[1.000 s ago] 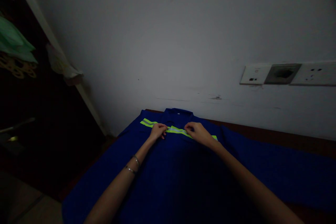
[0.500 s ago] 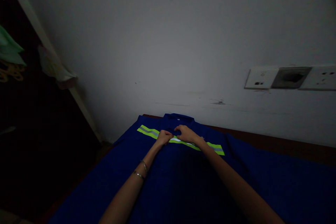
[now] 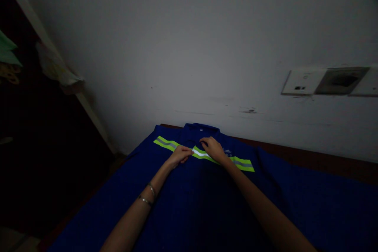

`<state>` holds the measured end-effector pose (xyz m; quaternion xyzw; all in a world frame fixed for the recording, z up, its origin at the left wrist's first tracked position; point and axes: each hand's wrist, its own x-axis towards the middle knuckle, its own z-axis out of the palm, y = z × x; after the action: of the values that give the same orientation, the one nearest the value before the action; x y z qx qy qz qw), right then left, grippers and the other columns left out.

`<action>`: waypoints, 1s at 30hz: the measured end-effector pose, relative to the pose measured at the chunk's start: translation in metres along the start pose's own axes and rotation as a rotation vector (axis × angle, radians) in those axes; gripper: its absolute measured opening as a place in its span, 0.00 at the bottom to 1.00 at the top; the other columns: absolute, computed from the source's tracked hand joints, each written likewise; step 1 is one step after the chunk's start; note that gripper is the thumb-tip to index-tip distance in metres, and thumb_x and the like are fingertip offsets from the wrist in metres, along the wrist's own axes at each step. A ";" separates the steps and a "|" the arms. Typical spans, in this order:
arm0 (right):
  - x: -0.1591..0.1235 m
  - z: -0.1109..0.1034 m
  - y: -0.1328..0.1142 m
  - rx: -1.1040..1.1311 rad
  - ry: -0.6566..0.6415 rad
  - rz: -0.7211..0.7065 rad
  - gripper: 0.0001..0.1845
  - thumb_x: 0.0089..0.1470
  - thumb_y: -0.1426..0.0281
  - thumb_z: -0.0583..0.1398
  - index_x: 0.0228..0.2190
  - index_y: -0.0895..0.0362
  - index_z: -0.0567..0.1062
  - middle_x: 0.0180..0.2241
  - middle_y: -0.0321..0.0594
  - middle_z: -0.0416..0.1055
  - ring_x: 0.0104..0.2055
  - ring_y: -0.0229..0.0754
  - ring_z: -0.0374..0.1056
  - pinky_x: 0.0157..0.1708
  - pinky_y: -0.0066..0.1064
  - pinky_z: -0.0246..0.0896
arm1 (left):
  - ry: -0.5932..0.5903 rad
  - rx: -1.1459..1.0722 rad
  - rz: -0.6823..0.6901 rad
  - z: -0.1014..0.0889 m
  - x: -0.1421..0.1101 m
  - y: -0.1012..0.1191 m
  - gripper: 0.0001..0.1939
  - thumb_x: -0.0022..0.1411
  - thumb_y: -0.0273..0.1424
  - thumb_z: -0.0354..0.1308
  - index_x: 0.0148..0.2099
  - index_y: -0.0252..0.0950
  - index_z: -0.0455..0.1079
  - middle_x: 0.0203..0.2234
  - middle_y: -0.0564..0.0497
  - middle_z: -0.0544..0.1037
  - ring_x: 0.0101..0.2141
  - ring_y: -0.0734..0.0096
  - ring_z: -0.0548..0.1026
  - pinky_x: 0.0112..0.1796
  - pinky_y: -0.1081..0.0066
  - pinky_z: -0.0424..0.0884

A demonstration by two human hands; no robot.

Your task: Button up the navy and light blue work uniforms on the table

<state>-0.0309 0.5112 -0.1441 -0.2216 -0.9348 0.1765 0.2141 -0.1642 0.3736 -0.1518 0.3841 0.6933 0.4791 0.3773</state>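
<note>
A blue work jacket (image 3: 177, 204) lies spread out, its collar (image 3: 203, 128) toward the wall. Across its chest runs a yellow-green reflective stripe (image 3: 243, 163) with a silver middle. My left hand (image 3: 178, 156), with two bangles on the wrist, pinches the jacket's front edge at the stripe between thumb and fingertips. Just to the right, my right hand (image 3: 214, 149) rests over the stripe below the collar. Its fingers are curved and slightly apart, and I see nothing held in them. A pale chest print (image 3: 228, 152) shows beside the right wrist.
A pale wall (image 3: 189, 47) rises right behind the dark brown table edge (image 3: 277, 151). Switch and socket plates (image 3: 304, 82) sit on the wall at right. A plastic bag (image 3: 57, 67) and green cloth (image 3: 7, 49) hang at the dark left side.
My left hand has shifted slightly left and down, its fingers still pinched at the front edge. My right hand has moved a little right. The view has turned slightly.
</note>
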 end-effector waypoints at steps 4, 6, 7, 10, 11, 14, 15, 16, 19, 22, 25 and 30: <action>-0.001 0.000 0.002 0.046 -0.005 -0.011 0.16 0.54 0.71 0.50 0.42 0.55 0.72 0.42 0.40 0.70 0.46 0.42 0.61 0.46 0.31 0.53 | -0.036 0.020 -0.025 -0.006 -0.014 -0.003 0.11 0.46 0.34 0.59 0.29 0.30 0.68 0.08 0.60 0.61 0.10 0.84 0.55 0.13 0.80 0.46; -0.003 -0.003 -0.001 0.067 -0.003 -0.041 0.16 0.52 0.73 0.51 0.41 0.56 0.72 0.41 0.40 0.70 0.45 0.41 0.60 0.47 0.31 0.52 | -0.026 0.033 -0.036 -0.006 -0.016 -0.004 0.10 0.47 0.33 0.58 0.30 0.30 0.68 0.08 0.60 0.62 0.09 0.84 0.55 0.13 0.80 0.47; -0.004 -0.006 -0.004 0.074 0.010 -0.063 0.16 0.51 0.74 0.52 0.41 0.57 0.72 0.41 0.40 0.70 0.45 0.41 0.60 0.47 0.31 0.52 | -0.013 0.034 -0.040 -0.006 -0.016 -0.005 0.10 0.48 0.33 0.58 0.29 0.30 0.68 0.08 0.60 0.62 0.09 0.84 0.55 0.12 0.80 0.47; -0.010 -0.016 -0.019 0.082 0.070 -0.125 0.15 0.49 0.75 0.53 0.39 0.56 0.73 0.41 0.41 0.69 0.46 0.40 0.60 0.46 0.30 0.53 | 0.021 0.017 -0.034 -0.004 -0.015 -0.005 0.10 0.49 0.34 0.56 0.27 0.30 0.67 0.08 0.60 0.61 0.09 0.84 0.54 0.12 0.80 0.46; -0.013 -0.019 -0.025 0.087 0.082 -0.130 0.15 0.48 0.75 0.53 0.38 0.56 0.73 0.40 0.41 0.70 0.45 0.40 0.60 0.45 0.30 0.54 | 0.023 0.003 -0.031 -0.003 -0.014 -0.005 0.10 0.49 0.34 0.56 0.27 0.30 0.67 0.08 0.60 0.60 0.09 0.85 0.53 0.13 0.80 0.46; -0.024 -0.018 -0.039 0.124 0.023 -0.100 0.11 0.48 0.72 0.54 0.34 0.55 0.75 0.36 0.40 0.71 0.40 0.40 0.64 0.40 0.28 0.56 | 0.022 -0.046 -0.028 -0.003 -0.015 -0.005 0.11 0.48 0.35 0.57 0.27 0.30 0.66 0.08 0.61 0.59 0.09 0.85 0.53 0.13 0.80 0.45; -0.027 -0.015 -0.042 0.146 -0.012 -0.074 0.11 0.48 0.72 0.54 0.33 0.55 0.75 0.35 0.40 0.72 0.38 0.39 0.65 0.39 0.27 0.57 | 0.025 -0.058 -0.028 -0.003 -0.016 -0.004 0.11 0.48 0.35 0.57 0.27 0.30 0.66 0.08 0.61 0.59 0.10 0.85 0.53 0.13 0.80 0.44; -0.029 -0.011 -0.043 0.172 -0.043 -0.042 0.10 0.48 0.71 0.55 0.33 0.55 0.75 0.34 0.40 0.73 0.37 0.39 0.66 0.37 0.27 0.57 | 0.029 -0.064 -0.027 -0.003 -0.016 -0.004 0.12 0.48 0.35 0.57 0.27 0.30 0.67 0.08 0.61 0.59 0.10 0.85 0.53 0.13 0.80 0.44; -0.029 0.003 -0.041 0.263 -0.092 0.058 0.09 0.47 0.71 0.55 0.31 0.57 0.75 0.31 0.40 0.74 0.33 0.39 0.68 0.33 0.25 0.58 | 0.043 -0.074 -0.020 -0.002 -0.017 -0.004 0.12 0.49 0.35 0.57 0.29 0.29 0.68 0.08 0.61 0.58 0.10 0.85 0.52 0.13 0.80 0.44; -0.025 0.013 -0.037 0.342 -0.110 0.097 0.09 0.46 0.71 0.56 0.29 0.60 0.75 0.29 0.41 0.74 0.31 0.39 0.69 0.30 0.24 0.59 | 0.053 -0.075 -0.007 -0.001 -0.018 -0.004 0.11 0.50 0.34 0.57 0.31 0.29 0.69 0.07 0.61 0.58 0.10 0.85 0.52 0.13 0.80 0.44; -0.023 0.017 -0.037 0.372 -0.124 0.118 0.10 0.47 0.70 0.56 0.29 0.61 0.75 0.29 0.41 0.74 0.31 0.38 0.69 0.30 0.24 0.59 | 0.071 -0.049 -0.001 0.001 -0.019 -0.004 0.12 0.51 0.35 0.56 0.33 0.29 0.70 0.07 0.61 0.58 0.10 0.85 0.52 0.14 0.80 0.44; -0.025 0.014 -0.043 0.359 -0.160 0.177 0.09 0.47 0.70 0.57 0.29 0.61 0.75 0.29 0.41 0.75 0.31 0.39 0.69 0.29 0.24 0.59 | 0.106 -0.041 -0.005 0.003 -0.020 -0.004 0.13 0.52 0.36 0.56 0.33 0.28 0.70 0.07 0.60 0.58 0.10 0.85 0.53 0.14 0.81 0.45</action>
<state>-0.0317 0.4596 -0.1459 -0.2465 -0.8792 0.3755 0.1591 -0.1535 0.3562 -0.1534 0.3487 0.7033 0.5119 0.3489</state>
